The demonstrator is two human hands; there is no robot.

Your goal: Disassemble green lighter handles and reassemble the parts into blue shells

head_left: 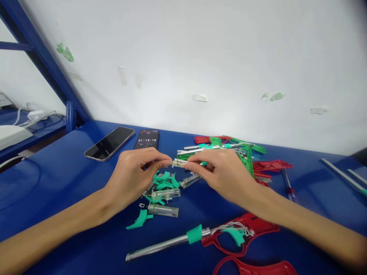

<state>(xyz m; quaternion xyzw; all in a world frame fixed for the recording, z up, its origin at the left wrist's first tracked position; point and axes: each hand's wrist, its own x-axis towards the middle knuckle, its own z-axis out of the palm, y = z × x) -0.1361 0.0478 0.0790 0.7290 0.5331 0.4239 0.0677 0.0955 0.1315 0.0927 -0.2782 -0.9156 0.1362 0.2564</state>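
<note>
Between my hands, just above the table, is a small clear lighter fuel tank [179, 163] with a pale fitting at its left end. My right hand [228, 172] pinches the tank's body between thumb and fingers. The thumb and fingertips of my left hand [130, 172] are closed at the fitting end; any tiny part inside that pinch is hidden. Under my hands lie several more clear fuel tanks [165, 194] among curved teal triggers [140, 219]. In front, a metal lighter tube [160, 246] with a teal piece and white wires reaches a red gun-shaped lighter housing [258, 226].
Behind my right hand is a pile of red and green housings [248, 164] and tubes. A screwdriver [289, 189] and metal rods [342, 175] lie to the right. Two phones, one dark [110, 143] and one showing a timer [147, 138], rest near the white wall [183, 68].
</note>
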